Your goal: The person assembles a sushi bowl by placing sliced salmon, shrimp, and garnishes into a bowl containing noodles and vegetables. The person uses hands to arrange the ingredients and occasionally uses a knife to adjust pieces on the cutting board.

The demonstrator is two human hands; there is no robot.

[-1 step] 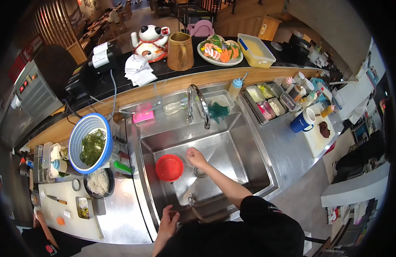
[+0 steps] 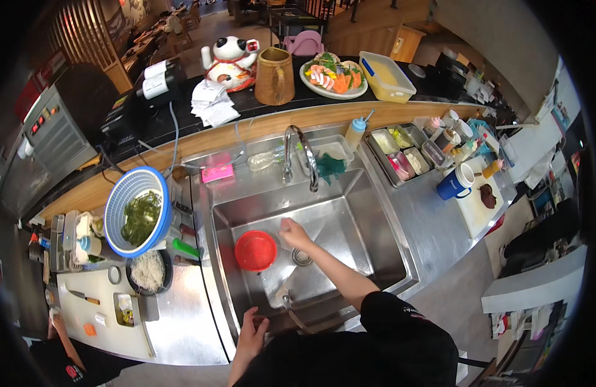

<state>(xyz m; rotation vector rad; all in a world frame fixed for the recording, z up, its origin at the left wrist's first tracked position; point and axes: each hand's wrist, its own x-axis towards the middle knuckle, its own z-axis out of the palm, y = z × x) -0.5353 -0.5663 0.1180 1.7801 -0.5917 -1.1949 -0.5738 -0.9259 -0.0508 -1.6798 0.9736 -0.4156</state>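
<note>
My right hand [image 2: 292,235] is over the steel sink [image 2: 340,222], just right of a round red bowl [image 2: 255,251] that sits on the sink floor. Its fingers are curled closed; whatever may be inside them is hidden. At the sink's near left edge, my left hand [image 2: 251,330] holds nothing, its fingers apart. A round drain [image 2: 302,257] lies close to my right hand. Nearer to me, a metal fitting with a hose [image 2: 287,302] lies in the sink. Above the far side arches a chrome faucet [image 2: 300,151].
Left of the sink stand a blue-and-white basket [image 2: 163,222] of green seaweed, a black bowl of white shreds [image 2: 147,271] and a knife [image 2: 85,297]. A co-worker's hand [image 2: 56,320] is at the far left. To the right are a topping tray [image 2: 399,155] and a blue jug [image 2: 454,184].
The view has shifted very slightly. Both hands and the red bowl stay in place.
</note>
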